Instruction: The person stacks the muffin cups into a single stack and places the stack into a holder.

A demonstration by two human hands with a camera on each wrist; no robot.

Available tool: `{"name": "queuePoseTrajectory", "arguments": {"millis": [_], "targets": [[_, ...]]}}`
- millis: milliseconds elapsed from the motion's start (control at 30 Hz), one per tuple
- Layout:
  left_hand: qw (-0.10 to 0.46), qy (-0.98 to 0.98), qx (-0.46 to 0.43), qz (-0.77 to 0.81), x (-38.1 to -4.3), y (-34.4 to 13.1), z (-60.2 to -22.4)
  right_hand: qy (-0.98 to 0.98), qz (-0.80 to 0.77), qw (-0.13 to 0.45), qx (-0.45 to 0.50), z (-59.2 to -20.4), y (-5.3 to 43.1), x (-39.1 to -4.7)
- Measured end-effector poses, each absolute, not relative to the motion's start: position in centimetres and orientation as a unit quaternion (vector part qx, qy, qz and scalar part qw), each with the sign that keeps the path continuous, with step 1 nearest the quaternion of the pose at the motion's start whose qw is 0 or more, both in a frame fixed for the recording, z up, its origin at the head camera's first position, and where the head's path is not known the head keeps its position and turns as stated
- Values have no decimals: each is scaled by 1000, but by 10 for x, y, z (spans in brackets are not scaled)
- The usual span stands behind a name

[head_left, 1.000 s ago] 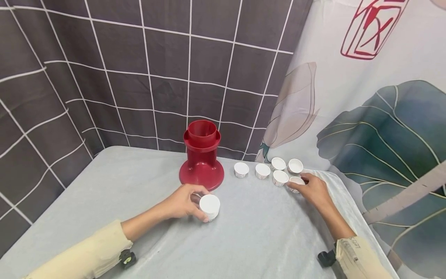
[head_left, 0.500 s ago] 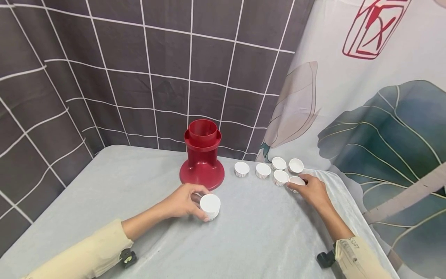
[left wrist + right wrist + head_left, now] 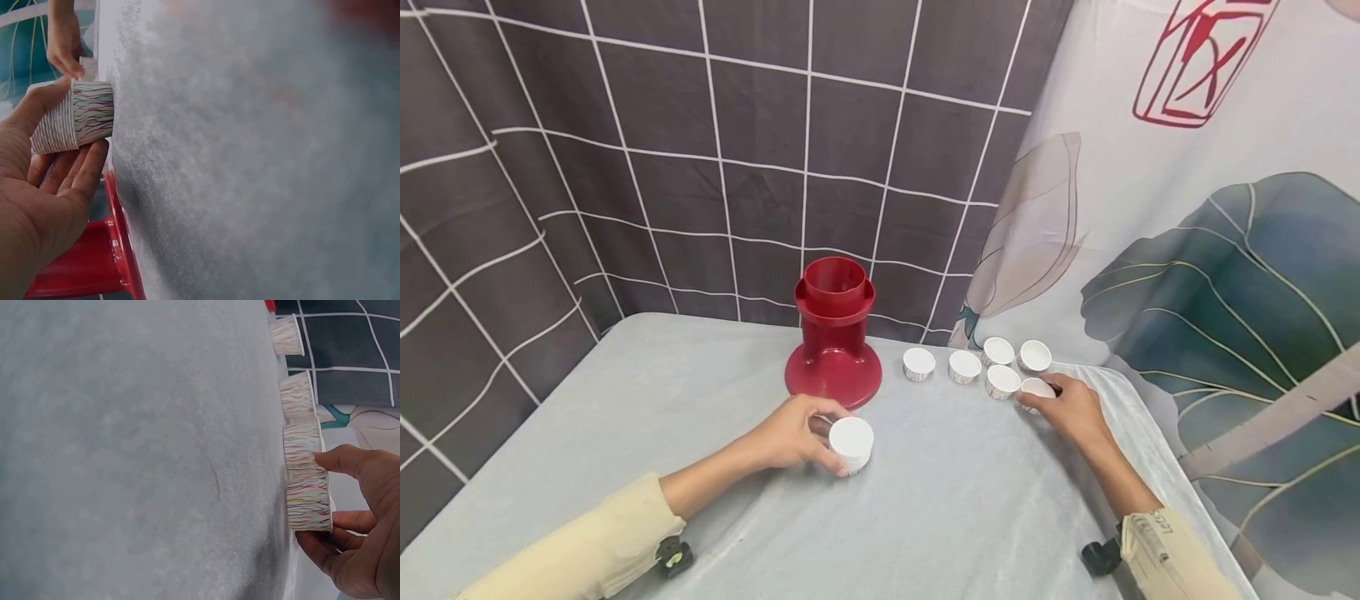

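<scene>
My left hand (image 3: 797,433) grips a nested stack of white paper baking cups (image 3: 852,442) at the middle of the table, thumb on one side and fingers on the other. In the left wrist view the stack (image 3: 92,111) shows many close rims and a wavy coloured line pattern. My right hand (image 3: 1078,410) pinches a single paper baking cup (image 3: 1034,395) at the front right of a small group of cups. Seen from the right wrist, that cup (image 3: 309,503) stands upright on the cloth with the thumb and fingers at its rim.
Several other paper baking cups stand mouth up near the back edge, including one at the left (image 3: 919,364) and one at the back right (image 3: 1035,357). Behind the stack stands a red plastic holder (image 3: 835,375) with a round base. A grey cloth (image 3: 925,517) covers the table; curtains (image 3: 760,167) hang behind.
</scene>
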State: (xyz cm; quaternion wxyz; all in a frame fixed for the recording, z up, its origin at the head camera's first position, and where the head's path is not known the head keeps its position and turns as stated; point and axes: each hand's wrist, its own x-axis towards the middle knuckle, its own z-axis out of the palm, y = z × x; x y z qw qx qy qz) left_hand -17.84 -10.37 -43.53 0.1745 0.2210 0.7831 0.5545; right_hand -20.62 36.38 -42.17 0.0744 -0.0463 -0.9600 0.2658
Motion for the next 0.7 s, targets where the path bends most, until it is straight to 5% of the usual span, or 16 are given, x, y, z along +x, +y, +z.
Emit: {"name": "queuePoseTrajectory", "arguments": {"millis": [700], "targets": [[170, 785, 222, 553, -179, -104, -437, -955, 278, 101, -37, -406, 361, -203]]}}
